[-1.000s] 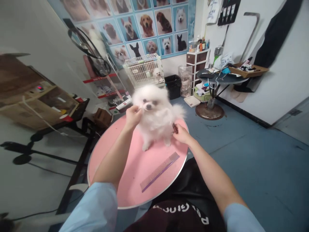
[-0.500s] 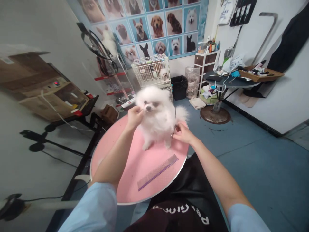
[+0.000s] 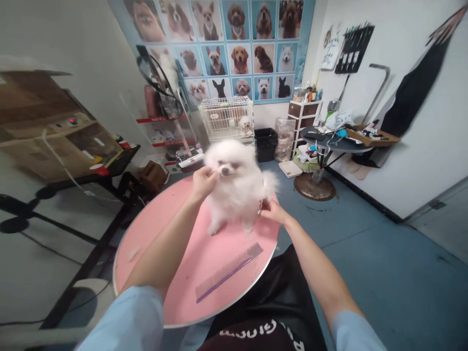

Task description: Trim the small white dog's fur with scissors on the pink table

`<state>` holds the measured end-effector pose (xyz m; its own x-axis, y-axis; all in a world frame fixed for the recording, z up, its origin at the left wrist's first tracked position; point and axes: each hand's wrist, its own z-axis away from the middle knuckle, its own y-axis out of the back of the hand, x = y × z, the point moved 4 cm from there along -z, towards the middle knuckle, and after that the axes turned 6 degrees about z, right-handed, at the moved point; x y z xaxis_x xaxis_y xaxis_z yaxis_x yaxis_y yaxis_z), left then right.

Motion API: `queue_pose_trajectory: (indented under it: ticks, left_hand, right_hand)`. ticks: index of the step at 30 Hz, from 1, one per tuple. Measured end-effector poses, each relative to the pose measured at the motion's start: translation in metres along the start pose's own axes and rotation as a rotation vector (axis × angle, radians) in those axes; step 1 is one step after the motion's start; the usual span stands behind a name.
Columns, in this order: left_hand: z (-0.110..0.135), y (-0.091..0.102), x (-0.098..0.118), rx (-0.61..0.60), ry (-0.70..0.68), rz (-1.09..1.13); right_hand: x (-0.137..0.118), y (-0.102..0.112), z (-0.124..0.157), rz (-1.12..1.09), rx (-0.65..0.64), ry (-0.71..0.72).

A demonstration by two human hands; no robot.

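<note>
A small fluffy white dog [image 3: 234, 183] stands on a round pink table [image 3: 175, 253], facing me. My left hand [image 3: 203, 181] is closed, pinching the fur under the dog's chin. My right hand [image 3: 272, 210] is closed on a pair of scissors [image 3: 261, 204] at the dog's flank, near its tail. The blades are mostly hidden by fur. A long purple-edged comb [image 3: 228, 272] lies on the table in front of the dog, between my forearms.
Behind the dog stand a white wire cage [image 3: 226, 118] with a small dog inside, a black bin [image 3: 265, 144] and a drawer unit [image 3: 300, 114]. A second round table [image 3: 336, 144] with tools is at right. A shelf with boxes [image 3: 54, 141] is at left.
The view has shifted up and back. The dog has stayed put with my left hand at its chin. My right hand has stayed at the flank, the scissors turning slightly.
</note>
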<state>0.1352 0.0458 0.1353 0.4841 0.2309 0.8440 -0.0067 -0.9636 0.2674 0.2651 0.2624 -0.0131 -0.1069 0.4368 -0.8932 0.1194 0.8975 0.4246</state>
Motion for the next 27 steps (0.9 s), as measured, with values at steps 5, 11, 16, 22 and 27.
queue_pose_trajectory:
  ticks: [5, 11, 16, 22, 27]
  left_hand:
    - [-0.001, 0.001, 0.000, 0.033, 0.024, 0.017]
    - [0.001, 0.006, 0.003, 0.070, 0.054, -0.010]
    - [0.004, 0.009, -0.001, 0.110, 0.039, -0.009]
    - [0.005, 0.011, -0.007, 0.149, 0.030, -0.012]
    - [0.007, 0.009, -0.002, 0.171, 0.055, -0.015]
  right_hand:
    - [0.010, 0.015, -0.010, 0.141, 0.055, -0.003]
    - [0.008, 0.033, -0.023, 0.372, -0.048, 0.103]
    - [0.008, 0.040, -0.037, 0.382, -0.127, 0.110]
    - [0.010, 0.048, -0.051, 0.346, -0.216, 0.110]
    - [0.004, 0.061, -0.057, 0.414, -0.270, 0.172]
